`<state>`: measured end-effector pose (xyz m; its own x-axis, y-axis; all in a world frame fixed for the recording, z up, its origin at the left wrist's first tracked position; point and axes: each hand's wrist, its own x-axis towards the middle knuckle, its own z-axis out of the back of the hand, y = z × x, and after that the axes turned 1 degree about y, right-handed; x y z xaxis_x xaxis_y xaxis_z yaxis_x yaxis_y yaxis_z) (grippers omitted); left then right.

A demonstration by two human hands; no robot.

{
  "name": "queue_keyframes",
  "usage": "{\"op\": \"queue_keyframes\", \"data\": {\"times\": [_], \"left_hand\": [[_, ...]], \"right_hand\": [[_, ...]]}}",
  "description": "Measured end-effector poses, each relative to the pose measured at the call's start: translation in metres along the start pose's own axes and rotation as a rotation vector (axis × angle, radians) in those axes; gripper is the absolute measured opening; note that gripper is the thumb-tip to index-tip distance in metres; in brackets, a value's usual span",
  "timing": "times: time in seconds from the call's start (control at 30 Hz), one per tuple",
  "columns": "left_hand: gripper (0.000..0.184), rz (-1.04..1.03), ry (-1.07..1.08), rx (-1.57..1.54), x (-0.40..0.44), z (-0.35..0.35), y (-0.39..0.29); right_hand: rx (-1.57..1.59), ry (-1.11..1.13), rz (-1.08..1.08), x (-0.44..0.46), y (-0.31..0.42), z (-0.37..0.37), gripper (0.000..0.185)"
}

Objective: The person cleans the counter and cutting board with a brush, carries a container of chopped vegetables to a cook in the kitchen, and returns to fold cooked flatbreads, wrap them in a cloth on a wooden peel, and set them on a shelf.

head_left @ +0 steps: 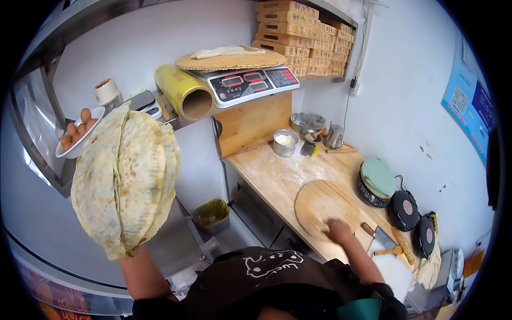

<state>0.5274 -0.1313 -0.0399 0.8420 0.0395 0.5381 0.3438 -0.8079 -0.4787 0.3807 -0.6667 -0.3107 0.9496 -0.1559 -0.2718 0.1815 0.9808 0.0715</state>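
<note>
Several thin, pan-browned flatbreads (141, 176) with green filling showing through are raised at the left, lying partly over one another. My left hand (129, 255) carries them from below; its fingers are hidden behind the breads. On the worktop, a round wooden board (322, 201) bears a light dusting of flour. My right hand (340, 230) is at the board's near edge with fingers curled; whether it grips the rim or something small does not show. A cleaver (385, 238) and a wooden-handled scraper (392, 250) lie to the right of that hand.
A floured wooden worktop (266, 160) holds a metal pot of flour (286, 143), a green-lidded round appliance (377, 178) and black appliances (404, 209). The shelf carries a scale (253, 85), a film roll (184, 93) and a bowl of eggs (80, 130). Below stands a bin (212, 216).
</note>
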Motion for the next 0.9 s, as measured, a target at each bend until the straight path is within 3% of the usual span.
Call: {"op": "queue_keyframes", "data": {"times": [0.03, 0.07, 0.1, 0.13, 0.17, 0.23, 0.33, 0.4, 0.47, 0.57, 0.67, 0.7, 0.77, 0.83, 0.9], "left_hand": [[0.044, -0.001, -0.002, -0.001, 0.002, 0.001, -0.001], [0.043, 0.0, -0.001, 0.004, 0.005, 0.001, -0.001], [0.043, 0.005, -0.008, 0.02, 0.006, 0.0, -0.001], [0.043, 0.006, -0.008, 0.028, 0.009, 0.001, 0.0], [0.043, 0.002, -0.016, 0.031, 0.01, -0.001, 0.001], [0.043, -0.017, -0.022, 0.041, 0.006, -0.005, 0.002], [0.043, -0.031, -0.037, 0.069, 0.019, -0.008, 0.003], [0.043, -0.037, -0.044, 0.092, 0.028, -0.012, 0.006], [0.042, -0.041, -0.05, 0.108, 0.041, -0.017, 0.01], [0.042, -0.035, -0.048, 0.133, 0.063, -0.027, 0.018], [0.042, -0.011, -0.032, 0.143, 0.098, -0.042, 0.03], [0.042, 0.002, -0.025, 0.147, 0.111, -0.047, 0.038], [0.042, 0.038, -0.006, 0.141, 0.143, -0.059, 0.056], [0.042, 0.088, 0.015, 0.128, 0.185, -0.07, 0.079], [0.041, 0.138, 0.027, 0.108, 0.228, -0.081, 0.108]], "right_hand": [[0.159, -0.232, 0.025, 0.014, 0.005, 0.033, 0.044], [0.274, -0.325, -0.076, 0.023, 0.028, 0.098, 0.04], [0.527, -0.477, 0.104, 0.04, 0.031, 0.15, 0.037], [0.629, -0.844, 0.275, 0.071, 0.039, 0.189, 0.033], [0.734, -0.906, 0.358, 0.063, 0.073, 0.255, 0.035], [0.488, -1.173, 0.528, 0.099, 0.098, 0.345, 0.041], [0.329, -0.906, 0.488, 0.199, 0.153, 0.445, 0.059], [0.062, -0.786, 0.271, 0.269, 0.193, 0.483, 0.063], [-0.13, -0.695, 0.354, 0.297, 0.215, 0.492, 0.06], [-0.747, -0.481, 0.359, 0.346, 0.241, 0.504, 0.051], [-0.679, -0.966, 0.384, 0.46, 0.234, 0.54, 0.025], [-0.377, -1.047, 0.406, 0.441, 0.221, 0.556, 0.023], [0.554, -1.118, 0.544, 0.395, 0.184, 0.586, 0.021], [1.667, -1.021, 1.015, 0.342, 0.135, 0.615, 0.018], [1.964, -0.957, 1.221, 0.299, 0.099, 0.622, 0.016]]}}
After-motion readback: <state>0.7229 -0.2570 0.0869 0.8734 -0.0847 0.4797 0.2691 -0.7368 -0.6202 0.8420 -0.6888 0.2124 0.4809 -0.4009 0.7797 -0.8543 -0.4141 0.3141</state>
